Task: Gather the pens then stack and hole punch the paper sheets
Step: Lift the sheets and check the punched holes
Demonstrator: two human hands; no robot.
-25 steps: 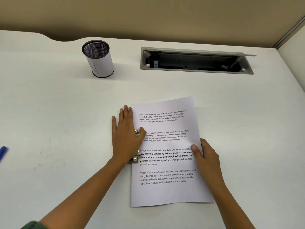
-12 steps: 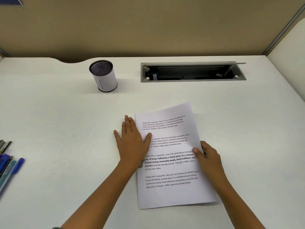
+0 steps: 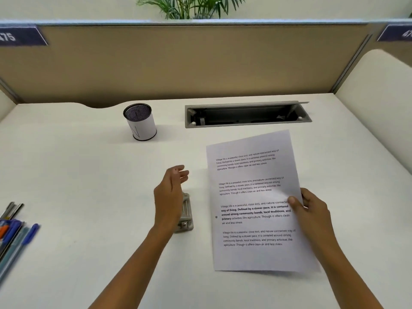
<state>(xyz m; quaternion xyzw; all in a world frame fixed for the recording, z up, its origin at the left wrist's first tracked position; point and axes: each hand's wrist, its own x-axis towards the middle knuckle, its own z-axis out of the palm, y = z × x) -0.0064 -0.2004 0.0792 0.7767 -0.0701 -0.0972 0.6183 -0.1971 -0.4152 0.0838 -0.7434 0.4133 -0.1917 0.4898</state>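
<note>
The printed paper sheets (image 3: pixel 252 175) are lifted off the white desk (image 3: pixel 78 175), pinched at their right edge by my right hand (image 3: pixel 312 210). One punched hole shows near their left margin. A metal hole punch (image 3: pixel 185 214) sits on the desk just left of the sheets. My left hand (image 3: pixel 170 192) hovers over the punch with fingers apart, holding nothing. Several pens (image 3: pixel 13 233) lie in a bunch at the desk's left edge. A mesh pen cup (image 3: pixel 140 122) wrapped in white paper stands at the back and looks empty.
An open grey cable tray (image 3: pixel 247 114) is recessed in the desk at the back. A tan partition (image 3: pixel 200 63) closes off the far side, with a plant behind it. A cream side panel (image 3: pixel 379 108) rises on the right.
My left hand has come off the hole punch and lifted. My right hand has pulled the sheets right, out of the punch, and raised them. The view has tilted upward.
</note>
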